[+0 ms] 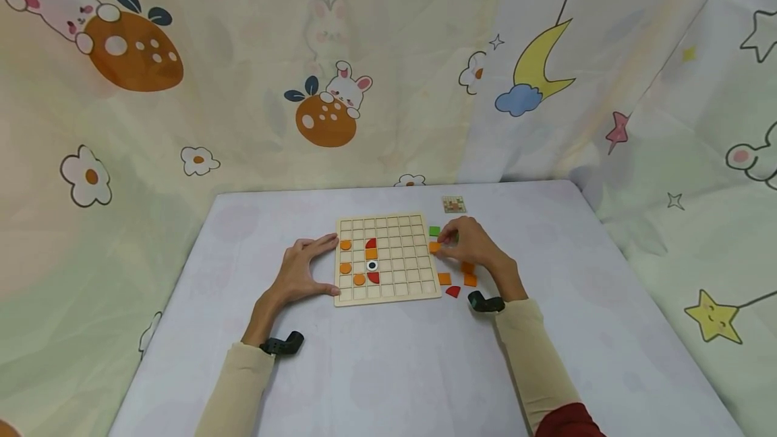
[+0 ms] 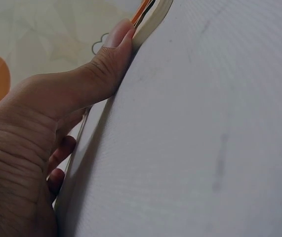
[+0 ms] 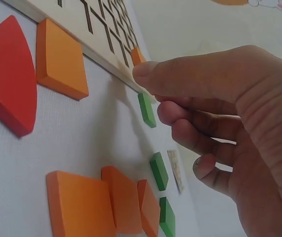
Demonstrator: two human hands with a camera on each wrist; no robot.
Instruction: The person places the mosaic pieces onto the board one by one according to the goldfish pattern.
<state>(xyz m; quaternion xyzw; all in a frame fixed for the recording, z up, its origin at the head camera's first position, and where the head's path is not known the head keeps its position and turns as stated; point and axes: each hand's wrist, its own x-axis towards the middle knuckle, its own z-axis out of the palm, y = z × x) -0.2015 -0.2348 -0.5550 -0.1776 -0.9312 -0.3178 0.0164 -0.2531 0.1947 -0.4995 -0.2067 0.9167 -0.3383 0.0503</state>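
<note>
The right hand (image 1: pixel 476 245) has its fingers pinched on an orange tile (image 3: pixel 137 56), just right of the frame's middle in the head view; the tile sits left of those fingers, at the right edge of the grid board (image 1: pixel 408 243); the left hand (image 1: pixel 303 265), its fingers spread (thumb lower), touches the board's left edge, well apart from the tile.

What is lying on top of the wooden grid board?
The board holds three orange discs, two red quarter-rounds, one orange square and a white piece with black centre. The cell bottoms under them cannot be seen.
</note>
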